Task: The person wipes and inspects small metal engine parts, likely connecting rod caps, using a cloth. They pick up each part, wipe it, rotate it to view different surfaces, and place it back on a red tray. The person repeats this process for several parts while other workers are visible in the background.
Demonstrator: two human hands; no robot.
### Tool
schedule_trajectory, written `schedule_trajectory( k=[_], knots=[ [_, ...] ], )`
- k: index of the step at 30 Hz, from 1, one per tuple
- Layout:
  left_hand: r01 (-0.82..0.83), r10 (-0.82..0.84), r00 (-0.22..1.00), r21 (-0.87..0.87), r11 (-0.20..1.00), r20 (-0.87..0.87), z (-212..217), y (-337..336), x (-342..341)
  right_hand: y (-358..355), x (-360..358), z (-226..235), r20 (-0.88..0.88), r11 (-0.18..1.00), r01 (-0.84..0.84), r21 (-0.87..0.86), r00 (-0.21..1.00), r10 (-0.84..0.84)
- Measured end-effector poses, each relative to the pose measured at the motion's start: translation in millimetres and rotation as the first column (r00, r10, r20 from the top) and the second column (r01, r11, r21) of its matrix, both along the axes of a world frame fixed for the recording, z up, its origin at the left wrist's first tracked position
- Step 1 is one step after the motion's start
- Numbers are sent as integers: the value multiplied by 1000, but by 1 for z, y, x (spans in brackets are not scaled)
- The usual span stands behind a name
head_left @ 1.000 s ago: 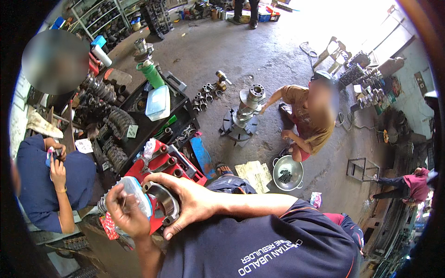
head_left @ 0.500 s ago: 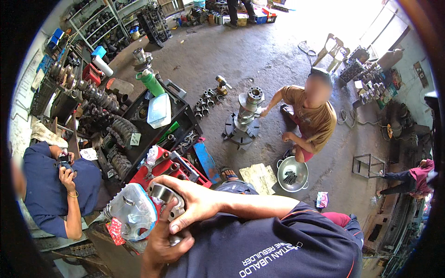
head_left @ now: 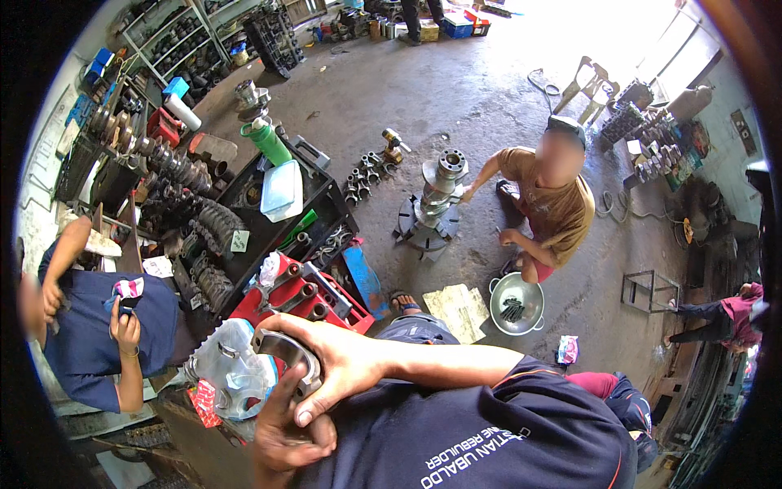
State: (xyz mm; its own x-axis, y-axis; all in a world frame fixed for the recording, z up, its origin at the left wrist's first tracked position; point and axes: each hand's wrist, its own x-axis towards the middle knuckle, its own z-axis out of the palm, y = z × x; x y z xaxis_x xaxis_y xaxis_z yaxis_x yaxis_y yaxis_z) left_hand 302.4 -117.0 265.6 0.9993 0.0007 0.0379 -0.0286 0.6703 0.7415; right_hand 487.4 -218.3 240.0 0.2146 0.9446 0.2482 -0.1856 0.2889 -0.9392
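Workshop with a stained concrete floor (head_left: 366,90), viewed through the head camera that I follow from afar; a black trolley (head_left: 330,213) bears a clear lidded box (head_left: 282,192) and a green bottle (head_left: 267,143). Beyond the hands, a crouching co-worker (head_left: 544,196) touches an upright crankshaft (head_left: 440,189), and a metal basin (head_left: 505,323) stands near that person's feet.

Foreground: the curved metal piece (head_left: 292,347), a half-ring, is held up in front of the dark shirt (head_left: 456,416). I see the right hand (head_left: 349,359) wrapped about its outer curve, fingers over the upper edge and thumb by the lower end.

Principal relation: the long axis of the piece slopes from upper left to lower right, its hollow facing down and left, toward the left hand (head_left: 285,430). The left fingers lie just below and in front of that hollow, one raised, the others bent; I cannot tell whether they touch the metal. The right hand is the nearer. Left of the piece lie clear plastic packaging (head_left: 224,352) and a red packet (head_left: 204,405); just above is a red tray (head_left: 269,300).
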Motion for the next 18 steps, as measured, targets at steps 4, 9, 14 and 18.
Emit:
schedule_trajectory(
  k=[4,9,14,18],
  knots=[
    [-201,196,979,427,881,57,0,12,5,-1,3,0,-66,1000,8,13,998,-7],
    [-229,134,966,972,46,221,-6,9,29,-1,6,-3,46,998,58,11,997,-58],
    [-51,72,995,255,966,-75,3,-4,7,0,7,-1,89,999,47,10,995,-47],
    [-197,206,979,303,932,4,-1,7,8,-1,9,2,74,998,42,42,996,-45]
  ],
)
